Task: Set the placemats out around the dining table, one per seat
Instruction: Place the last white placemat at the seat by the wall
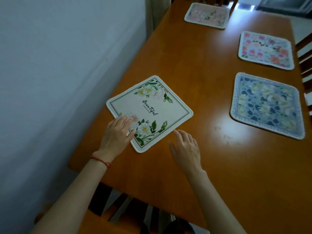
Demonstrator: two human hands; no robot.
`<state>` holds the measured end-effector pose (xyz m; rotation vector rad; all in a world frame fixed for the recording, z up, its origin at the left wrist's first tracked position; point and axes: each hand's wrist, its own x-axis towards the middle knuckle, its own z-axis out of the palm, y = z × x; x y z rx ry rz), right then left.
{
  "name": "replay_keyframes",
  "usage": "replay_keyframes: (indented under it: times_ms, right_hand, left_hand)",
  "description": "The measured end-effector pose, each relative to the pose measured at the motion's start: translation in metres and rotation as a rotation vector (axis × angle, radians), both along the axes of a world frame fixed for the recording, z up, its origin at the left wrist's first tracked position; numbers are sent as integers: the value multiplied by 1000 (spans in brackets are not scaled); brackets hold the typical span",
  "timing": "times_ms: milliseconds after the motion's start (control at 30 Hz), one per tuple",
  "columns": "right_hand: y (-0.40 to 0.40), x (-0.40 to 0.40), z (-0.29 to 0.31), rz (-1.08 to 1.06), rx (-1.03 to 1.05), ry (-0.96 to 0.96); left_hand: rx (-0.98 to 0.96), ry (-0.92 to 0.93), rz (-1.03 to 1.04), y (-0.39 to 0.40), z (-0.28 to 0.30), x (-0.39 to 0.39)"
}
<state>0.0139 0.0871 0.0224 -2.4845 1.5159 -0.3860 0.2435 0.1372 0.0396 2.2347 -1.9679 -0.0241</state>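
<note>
A person stands at the bottom of the frame and reaches over a brown wooden table. Four placemats lie on it. The white placemat, with flowers and the word "Beautiful", sits in the middle of the frame, near the wall side. It is turned like a diamond, so one corner points down at the person and its edges do not line up with the table edge. The left hand rests on the lower left part of this mat, with flat, loose fingers lying on top of it. It is not gripping. The right hand is wide and loose too, and holds nothing. It hovers just beside the mat's lower right edge; I cannot tell if it touches the table. So the mat lies up and a little left from the right hand, and the left hand is the nearer one, already on it. I think the next job is to turn this mat straight. The blue placemat lies at the right, the pink flower placemat above it, and the pale placemat is at the top. All three look flat and set apart from each other.
</note>
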Motion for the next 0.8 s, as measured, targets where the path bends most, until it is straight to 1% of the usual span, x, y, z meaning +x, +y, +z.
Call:
replay_keyframes:
  times_ms: [200, 300, 500, 633, 800]
  right_hand:
    - [-12, 32, -14, -139, -3, 94]
    - [-13, 51, -22, -203, 26, 109]
    - [-12, 77, -30, -335, 58, 81]
    - [-17, 81, -37, -474, 126, 2]
    - [-21, 84, -43, -599, 235, -109]
  left_hand:
    - [15, -33, -203, -52, -22, 51]
    - [41, -35, -250, -73, -32, 77]
    - [81, 16, -235, -110, -40, 117]
    - [81, 65, -208, -136, -49, 131]
    - [104, 127, -192, -168, -62, 138]
